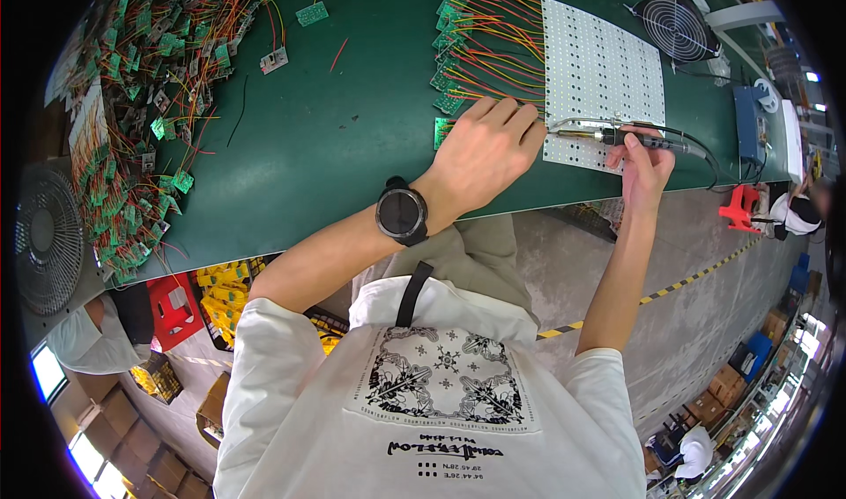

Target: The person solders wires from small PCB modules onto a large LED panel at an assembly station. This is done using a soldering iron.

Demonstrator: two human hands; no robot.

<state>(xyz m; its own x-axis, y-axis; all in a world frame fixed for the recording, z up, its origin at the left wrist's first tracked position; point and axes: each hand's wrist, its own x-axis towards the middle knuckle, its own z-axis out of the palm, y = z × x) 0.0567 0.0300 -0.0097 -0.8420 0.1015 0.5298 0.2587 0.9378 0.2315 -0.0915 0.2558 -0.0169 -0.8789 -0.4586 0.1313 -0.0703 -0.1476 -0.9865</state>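
My right hand grips a soldering iron with a black handle, its metal tip pointing left. A thin metal tube runs alongside the tip. Beneath the iron lies a white perforated panel with rows of small dots. At the panel's lower left edge, my left hand is closed, knuckles up; its fingertips and whatever they hold are hidden. A small green circuit board lies just left of these fingers, its wires passing toward them. Red and yellow wires join a column of green boards to the panel's left edge.
A large heap of wired boards covers the table's left side. One wired board lies apart on the green tabletop. A black fan stands far right, near a blue box. Another fan is at far left.
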